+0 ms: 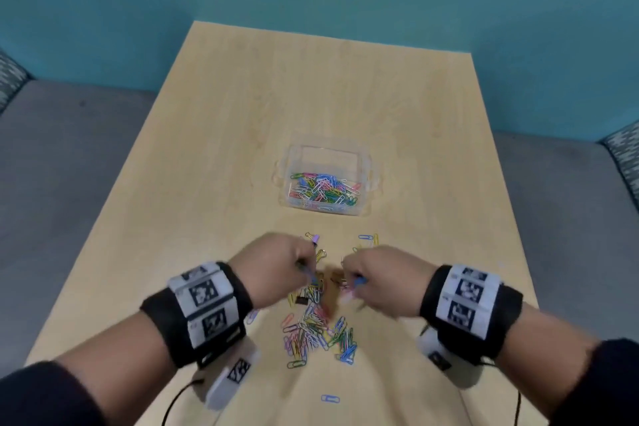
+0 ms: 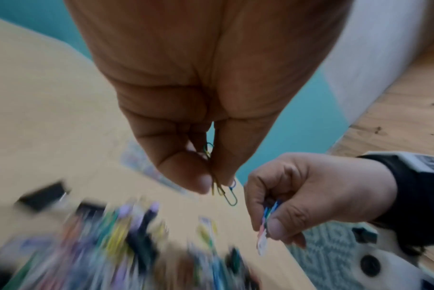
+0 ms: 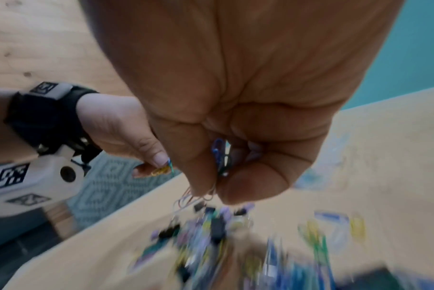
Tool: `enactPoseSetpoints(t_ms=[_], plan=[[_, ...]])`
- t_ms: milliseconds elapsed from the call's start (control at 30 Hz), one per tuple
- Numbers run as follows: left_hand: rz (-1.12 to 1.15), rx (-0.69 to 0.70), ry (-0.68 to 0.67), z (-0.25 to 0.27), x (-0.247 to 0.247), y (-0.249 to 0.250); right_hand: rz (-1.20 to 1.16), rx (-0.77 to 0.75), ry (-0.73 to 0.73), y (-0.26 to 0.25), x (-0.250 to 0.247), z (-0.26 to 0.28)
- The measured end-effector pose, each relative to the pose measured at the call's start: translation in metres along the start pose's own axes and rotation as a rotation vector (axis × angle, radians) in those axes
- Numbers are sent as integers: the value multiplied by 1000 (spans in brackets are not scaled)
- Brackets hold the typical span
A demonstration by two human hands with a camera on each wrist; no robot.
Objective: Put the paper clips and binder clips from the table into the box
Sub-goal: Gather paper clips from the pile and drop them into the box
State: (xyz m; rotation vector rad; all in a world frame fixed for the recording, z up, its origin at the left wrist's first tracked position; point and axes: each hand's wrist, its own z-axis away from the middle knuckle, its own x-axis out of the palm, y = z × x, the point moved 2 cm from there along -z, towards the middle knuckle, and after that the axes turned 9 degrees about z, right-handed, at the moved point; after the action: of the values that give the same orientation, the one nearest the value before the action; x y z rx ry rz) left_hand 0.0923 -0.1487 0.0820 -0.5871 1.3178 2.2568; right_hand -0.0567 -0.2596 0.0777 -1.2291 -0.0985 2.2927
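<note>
A clear plastic box [image 1: 364, 162] at mid-table holds many coloured paper clips [image 1: 323, 191]. Nearer me, a loose pile of paper clips [image 1: 316, 334] and dark binder clips [image 1: 301, 299] lies on the wooden table. My left hand [image 1: 304, 264] hovers just above the pile and pinches a few paper clips [image 2: 227, 193] between thumb and fingers. My right hand [image 1: 351, 278] is close beside it and pinches a small bunch of paper clips [image 3: 219, 155]. In both wrist views the pile below is blurred.
Stray clips lie apart from the pile: a blue one [image 1: 330, 398] near the front edge, blue and yellow ones [image 1: 368, 238] ahead of my right hand, a purple binder clip [image 1: 314, 239] ahead of my left. Grey seating [image 1: 69, 156] surrounds the table [image 1: 242, 107].
</note>
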Motion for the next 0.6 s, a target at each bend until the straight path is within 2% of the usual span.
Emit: enactPoseSetpoints(t_ms=[67,200,300,367,467,600], plan=[[16,11,105,-22,-29,9,-29,46,72,11,-32,-12],[-63,3,262,-69,-69,19,58,127,223,29,-88,-49],[-178,-14,319,-96,-76,24,90,203,262,36,-108,-74],[-173,-36,308,-104,-73,23,68,223,252,37,-112,-82],[-101,-54,332,-96,-69,15,-27,258,279,48,-109,-75],[-11,-39,444,-46,-57,-11,-60,288,388,76,-73,-32]])
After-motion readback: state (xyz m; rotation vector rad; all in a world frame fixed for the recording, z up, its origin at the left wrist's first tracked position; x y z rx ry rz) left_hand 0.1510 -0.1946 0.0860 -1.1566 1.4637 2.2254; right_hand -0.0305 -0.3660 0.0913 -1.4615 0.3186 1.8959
